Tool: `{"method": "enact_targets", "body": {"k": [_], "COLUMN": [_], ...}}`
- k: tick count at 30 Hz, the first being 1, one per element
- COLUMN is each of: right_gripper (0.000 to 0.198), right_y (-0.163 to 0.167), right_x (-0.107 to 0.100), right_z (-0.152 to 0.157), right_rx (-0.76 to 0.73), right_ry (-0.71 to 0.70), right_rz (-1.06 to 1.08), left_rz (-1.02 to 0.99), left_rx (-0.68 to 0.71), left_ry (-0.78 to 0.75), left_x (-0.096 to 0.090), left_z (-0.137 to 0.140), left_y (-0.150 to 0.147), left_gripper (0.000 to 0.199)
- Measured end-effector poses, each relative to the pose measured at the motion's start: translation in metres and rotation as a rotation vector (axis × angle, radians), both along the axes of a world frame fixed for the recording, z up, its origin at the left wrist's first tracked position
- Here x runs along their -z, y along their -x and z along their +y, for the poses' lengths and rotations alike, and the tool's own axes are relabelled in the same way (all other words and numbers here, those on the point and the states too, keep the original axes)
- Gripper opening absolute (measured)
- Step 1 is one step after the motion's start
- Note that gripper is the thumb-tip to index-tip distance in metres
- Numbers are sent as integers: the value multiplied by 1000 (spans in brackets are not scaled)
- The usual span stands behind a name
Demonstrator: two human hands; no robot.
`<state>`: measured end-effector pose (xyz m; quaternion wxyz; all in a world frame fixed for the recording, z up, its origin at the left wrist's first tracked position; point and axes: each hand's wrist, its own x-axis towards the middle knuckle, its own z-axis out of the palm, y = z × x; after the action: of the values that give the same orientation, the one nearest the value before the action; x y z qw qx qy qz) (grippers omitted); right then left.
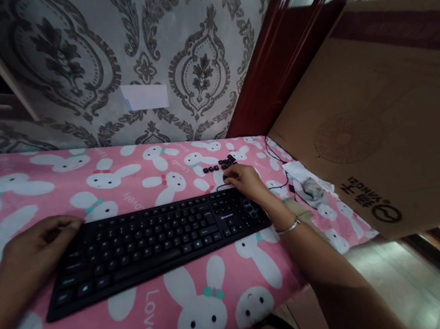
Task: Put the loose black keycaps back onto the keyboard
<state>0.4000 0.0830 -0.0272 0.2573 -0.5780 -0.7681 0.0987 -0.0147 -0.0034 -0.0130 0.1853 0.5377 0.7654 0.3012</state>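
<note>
A black keyboard [148, 239] lies at a slant on the pink rabbit-print cloth. My left hand [42, 247] grips its far left corner between thumb and fingers. Past the keyboard's far right edge, my right hand [244, 180] is closed in a pinch on a small black keycap [226, 177], partly covered by the fingers. Several loose black keycaps [213, 168] lie on the cloth just beyond that hand. At the keyboard's right end, a patch of bare key sockets [250, 208] shows where caps are off.
The pink cloth [146, 325] covers the work surface. At right leans a large cardboard box [396, 99]. Beside it lie a crumpled grey cloth [312, 191] and a thin black cable [273, 152]. A patterned wall [140, 48] rises behind.
</note>
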Motion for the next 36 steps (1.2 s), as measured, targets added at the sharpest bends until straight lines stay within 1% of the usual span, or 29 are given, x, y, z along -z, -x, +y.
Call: {"method": "enact_targets", "body": {"k": [3,5,8,13,17,22,27,32,36], "right_gripper": [14,15,17,15,14,12,19,26,26], "right_y": [-6,-8,-7,1,6,11,16,15,12], "right_x": [6,12,17,15,11,4,0,5,18], "right_z": [-27,-40,-48,-52,-57,-60,-59,-57,-59], "right_rx": [-75,-108,-130,-149,-133,-135,-149,-192,-169], "right_ry": [-6,-26,-31,-2,-2,13,4,-37,-103], "right_rz": [99,116,89,-31,-156,-259,-344,-356,-338], "left_rz": [-66,-75,-74,-105,-138,-127,-116,-144,-120], "left_rx": [-49,-58,-67,-98,-122,-109,-90,-103,-96], "left_ry": [99,103,101,89,99,111,91,107,116], "left_x": [-7,-10,-11,-13,-16,-13,-10,-13,-13], "left_z": [-2,-2,-1,-3,-4,-1,0,-2,-3], "left_y": [-7,-10,-11,-15,-18,-16,-12,-14,-15], "left_gripper": [50,52,54,49,51,51,50,52,53]}}
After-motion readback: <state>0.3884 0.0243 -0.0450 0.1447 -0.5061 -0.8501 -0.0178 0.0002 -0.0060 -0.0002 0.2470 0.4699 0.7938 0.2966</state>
